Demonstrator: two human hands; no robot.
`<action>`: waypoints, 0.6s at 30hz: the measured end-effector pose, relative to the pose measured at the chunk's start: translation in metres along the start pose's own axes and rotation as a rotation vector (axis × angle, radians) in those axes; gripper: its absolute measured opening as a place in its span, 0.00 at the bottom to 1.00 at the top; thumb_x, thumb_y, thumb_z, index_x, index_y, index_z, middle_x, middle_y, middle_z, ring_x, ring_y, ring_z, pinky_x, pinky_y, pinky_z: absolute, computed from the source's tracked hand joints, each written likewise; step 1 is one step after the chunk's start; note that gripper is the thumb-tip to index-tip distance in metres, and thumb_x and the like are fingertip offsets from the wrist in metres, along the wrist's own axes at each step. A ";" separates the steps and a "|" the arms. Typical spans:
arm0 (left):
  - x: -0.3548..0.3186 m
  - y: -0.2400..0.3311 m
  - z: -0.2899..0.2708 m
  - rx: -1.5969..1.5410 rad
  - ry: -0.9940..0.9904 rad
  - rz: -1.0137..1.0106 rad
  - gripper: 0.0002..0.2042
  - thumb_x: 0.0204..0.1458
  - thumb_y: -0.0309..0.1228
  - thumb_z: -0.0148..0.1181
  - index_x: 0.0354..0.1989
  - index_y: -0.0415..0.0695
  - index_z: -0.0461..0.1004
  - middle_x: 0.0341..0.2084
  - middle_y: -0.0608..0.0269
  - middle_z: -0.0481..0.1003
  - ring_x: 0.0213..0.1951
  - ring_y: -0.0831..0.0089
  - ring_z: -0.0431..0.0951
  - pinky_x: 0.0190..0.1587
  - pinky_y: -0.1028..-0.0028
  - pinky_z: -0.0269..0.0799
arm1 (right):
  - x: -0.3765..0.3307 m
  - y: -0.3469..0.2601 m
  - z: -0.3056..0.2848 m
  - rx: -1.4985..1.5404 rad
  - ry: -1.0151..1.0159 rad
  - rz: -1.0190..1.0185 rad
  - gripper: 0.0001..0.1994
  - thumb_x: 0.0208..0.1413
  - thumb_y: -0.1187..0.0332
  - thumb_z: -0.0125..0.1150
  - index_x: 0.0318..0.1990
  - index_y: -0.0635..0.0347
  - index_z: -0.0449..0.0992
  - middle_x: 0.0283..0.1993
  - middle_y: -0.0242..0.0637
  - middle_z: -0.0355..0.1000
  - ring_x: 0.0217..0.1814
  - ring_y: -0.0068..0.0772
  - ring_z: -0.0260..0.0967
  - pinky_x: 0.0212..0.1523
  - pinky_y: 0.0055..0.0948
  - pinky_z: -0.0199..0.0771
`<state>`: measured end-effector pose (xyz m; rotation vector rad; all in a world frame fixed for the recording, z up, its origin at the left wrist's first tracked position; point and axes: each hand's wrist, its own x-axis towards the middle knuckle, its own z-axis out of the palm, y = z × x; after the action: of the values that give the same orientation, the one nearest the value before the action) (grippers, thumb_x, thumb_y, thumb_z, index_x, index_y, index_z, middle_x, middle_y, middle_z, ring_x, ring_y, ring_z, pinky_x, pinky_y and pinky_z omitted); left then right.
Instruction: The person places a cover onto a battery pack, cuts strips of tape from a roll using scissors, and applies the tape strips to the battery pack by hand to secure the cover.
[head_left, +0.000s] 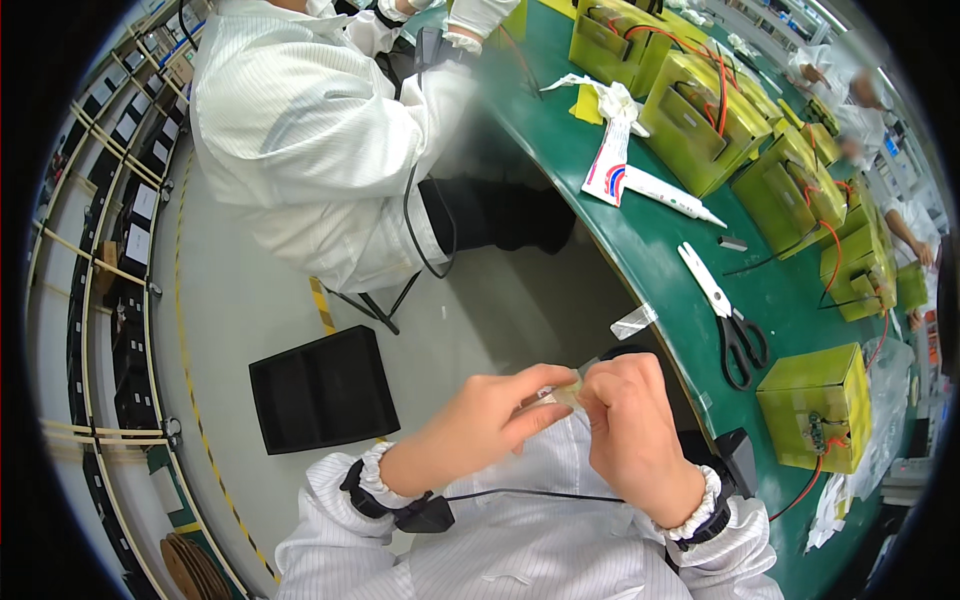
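In front of my chest, my left hand (498, 412) pinches a small clear piece (567, 393) that looks like plastic film or tape. My right hand (632, 418) meets it from the other side, its fingers curled and closed at the edge of the piece. Both thumbs and fingertips partly cover it, so its full shape is hidden. To the right, on the green table, lie scissors (722, 312) with white blades and black handles. A yellow-green wrapped block (815, 405) with red and black wires and a small circuit board stands nearest my right arm.
Several more wrapped blocks (700, 120) line the green table (680, 290). A white tube (607, 165) and a nozzle (680, 195) lie there. A clear strip (633, 321) hangs at its edge. A co-worker (310, 140) sits ahead-left; a black bin (322, 392) stands on the floor.
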<state>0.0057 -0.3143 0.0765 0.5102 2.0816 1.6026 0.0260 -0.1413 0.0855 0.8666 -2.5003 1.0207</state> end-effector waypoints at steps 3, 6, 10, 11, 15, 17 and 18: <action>0.014 0.005 -0.017 0.015 -0.067 -0.087 0.16 0.50 0.30 0.54 0.47 0.40 0.65 0.19 0.60 0.71 0.15 0.78 0.70 0.20 0.80 0.65 | 0.013 -0.005 0.001 -0.046 -0.032 -0.026 0.17 0.36 0.82 0.53 0.39 0.68 0.62 0.37 0.44 0.63 0.36 0.44 0.59 0.38 0.34 0.64; 0.024 0.010 -0.038 -0.028 -0.165 -0.119 0.14 0.51 0.29 0.51 0.46 0.39 0.66 0.19 0.64 0.70 0.15 0.80 0.70 0.19 0.83 0.63 | 0.033 -0.006 -0.006 -0.059 -0.005 -0.076 0.18 0.35 0.82 0.53 0.39 0.67 0.63 0.38 0.44 0.64 0.35 0.42 0.59 0.37 0.33 0.63; 0.042 -0.003 -0.060 -0.207 -0.208 -0.114 0.10 0.53 0.30 0.49 0.42 0.40 0.66 0.18 0.67 0.68 0.13 0.83 0.67 0.16 0.83 0.60 | 0.067 0.019 -0.001 -0.136 0.160 -0.090 0.15 0.36 0.85 0.52 0.36 0.65 0.63 0.31 0.41 0.64 0.29 0.41 0.60 0.32 0.33 0.60; 0.054 -0.010 -0.065 -0.183 -0.144 -0.119 0.09 0.53 0.30 0.48 0.40 0.41 0.67 0.18 0.68 0.68 0.13 0.84 0.66 0.16 0.84 0.59 | 0.077 0.033 0.007 -0.155 0.154 -0.062 0.14 0.37 0.85 0.52 0.35 0.66 0.63 0.31 0.41 0.64 0.29 0.42 0.60 0.32 0.33 0.60; 0.115 -0.026 -0.092 -0.075 0.006 0.000 0.09 0.53 0.34 0.49 0.33 0.40 0.68 0.12 0.65 0.67 0.09 0.81 0.64 0.12 0.80 0.60 | 0.121 0.092 0.029 -0.058 0.271 0.084 0.14 0.41 0.85 0.52 0.37 0.66 0.60 0.30 0.47 0.64 0.30 0.46 0.61 0.33 0.36 0.62; 0.148 -0.035 -0.105 -0.037 0.010 -0.095 0.09 0.52 0.34 0.49 0.32 0.40 0.68 0.11 0.64 0.67 0.09 0.80 0.65 0.12 0.79 0.60 | 0.139 0.129 0.039 -0.064 0.216 0.215 0.14 0.42 0.83 0.53 0.37 0.66 0.58 0.28 0.47 0.65 0.31 0.47 0.62 0.32 0.36 0.63; 0.158 -0.034 -0.112 0.012 0.023 -0.118 0.10 0.52 0.34 0.50 0.32 0.39 0.68 0.11 0.64 0.67 0.09 0.79 0.66 0.12 0.79 0.61 | 0.146 0.139 0.043 -0.055 0.213 0.208 0.14 0.42 0.83 0.53 0.37 0.66 0.58 0.28 0.47 0.65 0.31 0.47 0.62 0.32 0.36 0.63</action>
<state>-0.1884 -0.3259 0.0464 0.3673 2.0987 1.5365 -0.1771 -0.1544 0.0526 0.4612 -2.4589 1.0420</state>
